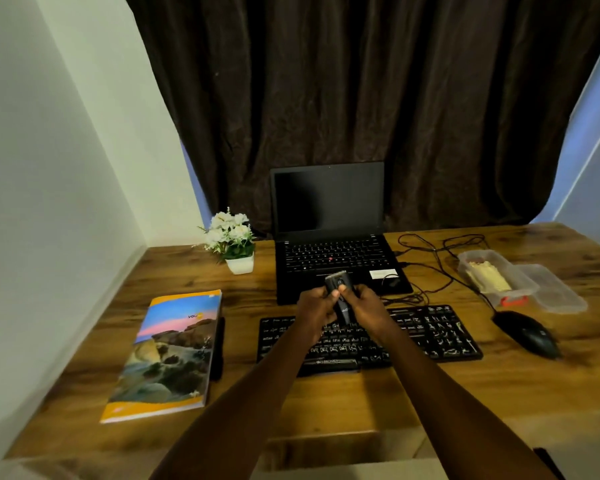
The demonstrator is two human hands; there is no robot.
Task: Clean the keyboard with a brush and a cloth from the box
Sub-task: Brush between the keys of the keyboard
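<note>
black brush (338,296), one, in left hand (314,311) and right hand (365,306), one keyboard (430,336)

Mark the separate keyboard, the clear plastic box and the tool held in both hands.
keyboard (433,336): head view, keys on its right half.
clear plastic box (463,261): head view, rim at its far-left corner.
black tool (335,280): head view, upper body just below its wide head.
</note>
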